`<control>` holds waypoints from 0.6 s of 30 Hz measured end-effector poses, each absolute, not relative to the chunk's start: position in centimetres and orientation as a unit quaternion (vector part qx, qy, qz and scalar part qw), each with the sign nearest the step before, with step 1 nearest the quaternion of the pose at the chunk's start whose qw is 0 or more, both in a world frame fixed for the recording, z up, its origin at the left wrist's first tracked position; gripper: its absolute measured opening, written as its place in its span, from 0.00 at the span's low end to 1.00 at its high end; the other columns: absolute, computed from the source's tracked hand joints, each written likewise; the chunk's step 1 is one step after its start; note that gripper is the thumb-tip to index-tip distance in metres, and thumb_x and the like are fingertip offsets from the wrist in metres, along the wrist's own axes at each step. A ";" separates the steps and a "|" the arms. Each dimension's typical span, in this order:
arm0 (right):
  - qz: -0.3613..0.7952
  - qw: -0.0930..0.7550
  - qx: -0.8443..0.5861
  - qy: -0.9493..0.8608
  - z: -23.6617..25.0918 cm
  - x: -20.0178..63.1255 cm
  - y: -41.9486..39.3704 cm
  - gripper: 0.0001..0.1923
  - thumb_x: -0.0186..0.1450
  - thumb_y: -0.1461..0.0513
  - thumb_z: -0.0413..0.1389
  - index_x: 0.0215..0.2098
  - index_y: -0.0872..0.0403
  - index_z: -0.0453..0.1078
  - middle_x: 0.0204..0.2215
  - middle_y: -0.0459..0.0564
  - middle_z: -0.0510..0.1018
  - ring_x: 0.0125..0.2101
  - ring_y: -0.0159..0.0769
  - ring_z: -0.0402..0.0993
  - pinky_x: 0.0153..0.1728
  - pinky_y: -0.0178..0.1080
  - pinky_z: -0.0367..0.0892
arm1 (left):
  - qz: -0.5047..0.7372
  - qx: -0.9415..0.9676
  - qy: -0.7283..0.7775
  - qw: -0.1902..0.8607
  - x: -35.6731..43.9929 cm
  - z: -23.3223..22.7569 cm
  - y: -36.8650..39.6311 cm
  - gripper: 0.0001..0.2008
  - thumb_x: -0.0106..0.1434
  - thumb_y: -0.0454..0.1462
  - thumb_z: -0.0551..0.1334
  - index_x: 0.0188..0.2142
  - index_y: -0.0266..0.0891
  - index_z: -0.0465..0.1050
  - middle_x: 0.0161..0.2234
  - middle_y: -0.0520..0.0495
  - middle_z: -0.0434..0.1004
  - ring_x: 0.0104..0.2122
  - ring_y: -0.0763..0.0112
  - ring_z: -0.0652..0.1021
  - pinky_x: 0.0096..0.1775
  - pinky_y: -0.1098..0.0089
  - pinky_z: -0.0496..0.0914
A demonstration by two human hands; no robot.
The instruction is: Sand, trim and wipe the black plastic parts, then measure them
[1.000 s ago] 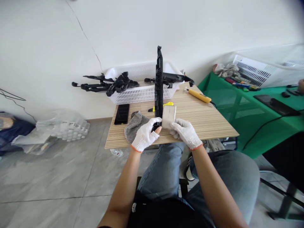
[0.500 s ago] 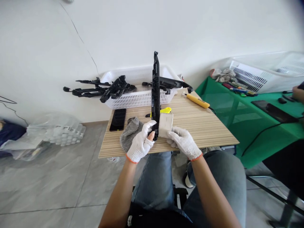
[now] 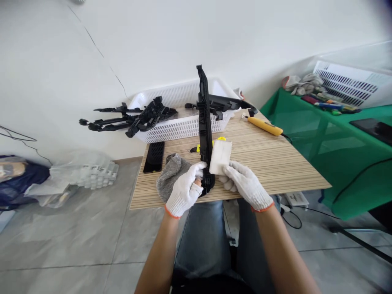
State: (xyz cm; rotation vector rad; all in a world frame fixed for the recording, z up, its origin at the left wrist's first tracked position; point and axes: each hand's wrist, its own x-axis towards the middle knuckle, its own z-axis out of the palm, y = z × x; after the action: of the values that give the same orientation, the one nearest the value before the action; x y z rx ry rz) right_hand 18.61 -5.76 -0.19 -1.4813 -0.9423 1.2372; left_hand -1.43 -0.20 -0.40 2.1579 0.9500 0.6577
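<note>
Left hand, in a white knitted glove (image 3: 184, 190): fingers closed around the lower end of a long, narrow black plastic part (image 3: 205, 122), which stands roughly upright above the near edge of the striped wood-grain surface (image 3: 269, 167). Right hand, gloved alike (image 3: 244, 182): fingers pinching the lower part of a flat, off-white rectangular block (image 3: 221, 157), just right of the black part (contact between the two: cannot tell). Left of the left hand, a crumpled grey cloth (image 3: 172, 176); beyond it, a flat black rectangular phone (image 3: 154, 157). Behind, a white perforated plastic basket (image 3: 171, 130) bears more black plastic parts (image 3: 150, 116). Right: a yellow-handled tool (image 3: 265, 125).
</note>
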 end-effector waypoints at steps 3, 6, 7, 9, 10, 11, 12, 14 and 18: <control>0.486 0.485 -0.618 -0.382 -0.3 18.4 -5.8 0.21 0.60 0.43 0.53 0.33 0.52 0.65 0.23 0.44 0.73 0.17 0.25 0.64 0.17 0.30 0.58 | 0.252 0.825 0.360 0.354 -1.4 -0.4 0.0 0.23 0.67 0.38 0.52 0.61 0.41 0.62 0.48 0.46 0.79 0.47 0.66 0.78 0.52 0.65 0.69; 0.501 0.474 -0.612 -0.387 -0.5 18.5 -5.9 0.20 0.60 0.44 0.53 0.33 0.52 0.65 0.23 0.45 0.74 0.18 0.26 0.65 0.18 0.30 0.59 | 0.251 0.822 0.371 0.351 -1.3 -0.3 -0.1 0.20 0.68 0.40 0.52 0.59 0.43 0.63 0.46 0.47 0.79 0.44 0.68 0.78 0.49 0.66 0.70; 0.509 0.470 -0.608 -0.388 -0.5 18.5 -6.0 0.20 0.59 0.44 0.54 0.32 0.52 0.65 0.23 0.45 0.74 0.19 0.26 0.66 0.18 0.30 0.60 | 0.249 0.820 0.380 0.348 -1.3 -0.3 -0.1 0.19 0.69 0.41 0.51 0.58 0.43 0.63 0.44 0.48 0.79 0.41 0.69 0.79 0.47 0.67 0.70; 0.521 0.465 -0.600 -0.390 -0.7 18.7 -6.1 0.20 0.59 0.44 0.55 0.32 0.52 0.65 0.23 0.45 0.74 0.19 0.27 0.67 0.19 0.30 0.61 | 0.247 0.812 0.395 0.350 -1.1 0.0 -0.3 0.15 0.70 0.44 0.51 0.53 0.44 0.65 0.39 0.51 0.78 0.33 0.72 0.78 0.41 0.69 0.71; 0.524 0.463 -0.596 -0.394 -0.8 18.7 -6.2 0.20 0.59 0.44 0.55 0.32 0.52 0.65 0.23 0.44 0.74 0.20 0.27 0.67 0.20 0.30 0.61 | 0.247 0.808 0.401 0.353 -1.1 0.1 -0.4 0.14 0.71 0.45 0.50 0.50 0.44 0.65 0.36 0.52 0.76 0.30 0.74 0.77 0.38 0.71 0.70; 0.525 0.460 -0.593 -0.401 -0.9 18.8 -6.2 0.20 0.59 0.44 0.55 0.31 0.52 0.64 0.22 0.44 0.73 0.20 0.27 0.66 0.20 0.30 0.61 | 0.247 0.806 0.405 0.354 -1.0 0.2 -0.5 0.13 0.71 0.46 0.50 0.48 0.44 0.65 0.33 0.54 0.75 0.28 0.75 0.76 0.37 0.71 0.69; 0.525 0.459 -0.589 -0.409 -1.0 18.8 -6.3 0.19 0.59 0.45 0.55 0.31 0.52 0.64 0.21 0.43 0.72 0.19 0.27 0.66 0.20 0.30 0.61 | 0.246 0.805 0.408 0.352 -1.0 0.4 -0.6 0.12 0.72 0.46 0.50 0.45 0.44 0.64 0.31 0.55 0.73 0.26 0.75 0.75 0.36 0.72 0.69; 0.519 0.460 -0.580 -0.428 -1.1 18.8 -6.3 0.18 0.59 0.46 0.55 0.29 0.52 0.64 0.20 0.42 0.71 0.19 0.27 0.65 0.20 0.31 0.60 | 0.246 0.809 0.413 0.338 -0.9 0.5 -0.6 0.12 0.72 0.48 0.50 0.42 0.44 0.64 0.27 0.57 0.71 0.25 0.75 0.74 0.35 0.72 0.68; 0.498 0.453 -0.583 -0.455 -1.1 18.7 -6.2 0.16 0.60 0.48 0.54 0.27 0.51 0.64 0.19 0.42 0.70 0.19 0.29 0.64 0.21 0.32 0.60 | 0.241 0.802 0.437 0.329 -0.8 0.3 -0.4 0.13 0.70 0.50 0.52 0.40 0.44 0.61 0.27 0.57 0.72 0.25 0.74 0.76 0.34 0.71 0.68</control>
State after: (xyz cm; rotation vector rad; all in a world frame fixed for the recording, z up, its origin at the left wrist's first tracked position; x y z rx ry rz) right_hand 18.65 -6.19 -1.12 -1.4409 -1.1224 1.2297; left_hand -0.80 -0.37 0.28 2.0981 1.1443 0.6310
